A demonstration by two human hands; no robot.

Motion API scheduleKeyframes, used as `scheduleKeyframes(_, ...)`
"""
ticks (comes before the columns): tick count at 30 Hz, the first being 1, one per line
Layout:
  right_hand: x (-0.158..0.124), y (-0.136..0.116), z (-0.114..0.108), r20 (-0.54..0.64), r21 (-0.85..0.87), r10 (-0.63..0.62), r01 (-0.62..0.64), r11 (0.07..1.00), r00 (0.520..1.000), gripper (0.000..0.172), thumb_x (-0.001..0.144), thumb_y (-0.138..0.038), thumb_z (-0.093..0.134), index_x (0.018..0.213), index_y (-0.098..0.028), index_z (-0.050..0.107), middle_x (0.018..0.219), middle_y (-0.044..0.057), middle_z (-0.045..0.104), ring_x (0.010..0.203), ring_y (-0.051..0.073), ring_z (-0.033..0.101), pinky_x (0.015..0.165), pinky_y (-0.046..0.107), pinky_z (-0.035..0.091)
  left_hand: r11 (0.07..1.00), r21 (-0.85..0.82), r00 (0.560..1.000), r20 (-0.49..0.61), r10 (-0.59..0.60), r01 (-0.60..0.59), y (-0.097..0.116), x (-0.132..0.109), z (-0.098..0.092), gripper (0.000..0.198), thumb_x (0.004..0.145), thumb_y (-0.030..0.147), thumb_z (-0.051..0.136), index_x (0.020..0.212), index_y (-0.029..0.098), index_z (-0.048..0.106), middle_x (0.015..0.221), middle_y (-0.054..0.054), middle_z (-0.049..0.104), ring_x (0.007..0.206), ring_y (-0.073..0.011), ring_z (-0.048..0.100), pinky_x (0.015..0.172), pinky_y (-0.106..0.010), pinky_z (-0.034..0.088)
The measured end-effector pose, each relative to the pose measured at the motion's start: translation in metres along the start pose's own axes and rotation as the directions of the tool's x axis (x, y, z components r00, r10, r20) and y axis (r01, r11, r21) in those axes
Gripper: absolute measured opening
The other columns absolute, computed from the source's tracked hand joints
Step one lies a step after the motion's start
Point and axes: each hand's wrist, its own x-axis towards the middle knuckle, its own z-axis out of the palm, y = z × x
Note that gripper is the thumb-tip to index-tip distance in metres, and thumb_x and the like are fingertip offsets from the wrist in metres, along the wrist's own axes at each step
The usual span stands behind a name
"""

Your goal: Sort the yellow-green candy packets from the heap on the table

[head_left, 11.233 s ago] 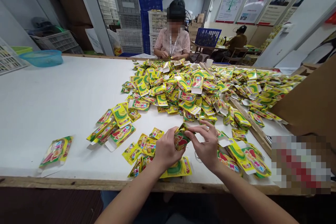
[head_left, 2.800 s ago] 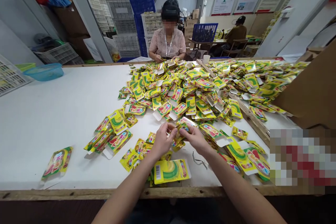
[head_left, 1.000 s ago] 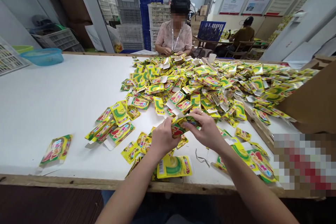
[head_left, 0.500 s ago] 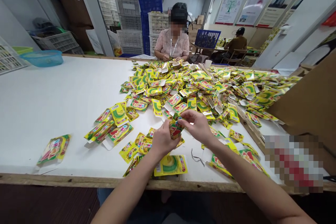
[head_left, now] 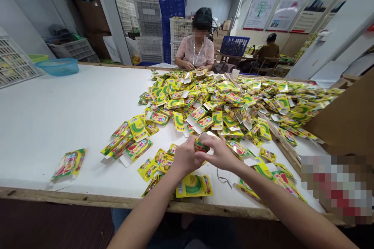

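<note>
A small green, yellow and red printed carton point(head_left: 201, 146) is between my two hands above the table, mostly hidden by fingers. My left hand point(head_left: 184, 158) is wrapped round its left side. My right hand point(head_left: 218, 151) has its fingers over the top of the carton and its thumb at the near side. Below and left of my hands lie small yellow packets point(head_left: 162, 160). A yellow carton with a green ring point(head_left: 194, 186) lies flat by the table's front edge. Several similar cartons point(head_left: 136, 136) form a group further left.
A large heap of yellow cartons and packets point(head_left: 216, 97) covers the table's middle and right. One carton point(head_left: 70, 163) lies alone at left. A wooden strip point(head_left: 280, 140) and cardboard box point(head_left: 344, 116) stand right. Across the table a person point(head_left: 197, 48) handles packets; a blue basin point(head_left: 60, 67) stands far left.
My right hand has moved from pinching the carton's top to covering more of it, fingers curling over. The whole view has shifted slightly, with the table appearing further right and lower.
</note>
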Motion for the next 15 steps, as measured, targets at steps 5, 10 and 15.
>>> scheduleKeyframes(5,0.001,0.006,-0.005,-0.017,0.296,0.126,-0.115,0.948,0.992,0.015,0.074,-0.03,0.061,0.069,-0.017,0.067,0.065,0.001,0.065,0.065,0.016,0.057,0.068,0.031,0.045,0.953,-0.304,1.0,0.021,0.017,-0.009,-0.002,0.004,-0.015,0.053,0.064,0.04,0.068,0.11,0.02,0.048,0.097,-0.006,0.065,0.088,-0.0221,0.063,0.074,-0.031,0.049)
scheduleKeyframes(10,-0.007,0.012,-0.012,0.06,0.61,0.125,-0.135,0.781,0.99,0.029,0.077,-0.044,0.058,0.078,-0.016,0.065,0.073,0.002,0.068,0.071,0.017,0.062,0.068,0.031,0.051,0.77,-0.624,0.986,0.163,-0.039,0.134,0.0,0.007,-0.018,0.035,0.077,0.046,0.056,0.097,0.017,0.059,0.09,-0.003,0.067,0.083,-0.0178,0.062,0.073,-0.026,0.049)
scheduleKeyframes(15,-0.02,0.027,-0.011,-0.238,0.623,0.276,-0.072,0.779,0.931,0.048,0.064,-0.045,0.072,0.102,-0.02,0.058,0.089,0.004,0.066,0.07,0.017,0.064,0.062,0.03,0.054,0.686,-0.715,0.978,0.205,0.019,0.137,0.013,0.0,0.002,0.037,0.08,0.044,0.053,0.105,0.016,0.056,0.091,-0.004,0.066,0.08,-0.0164,0.062,0.069,-0.026,0.05)
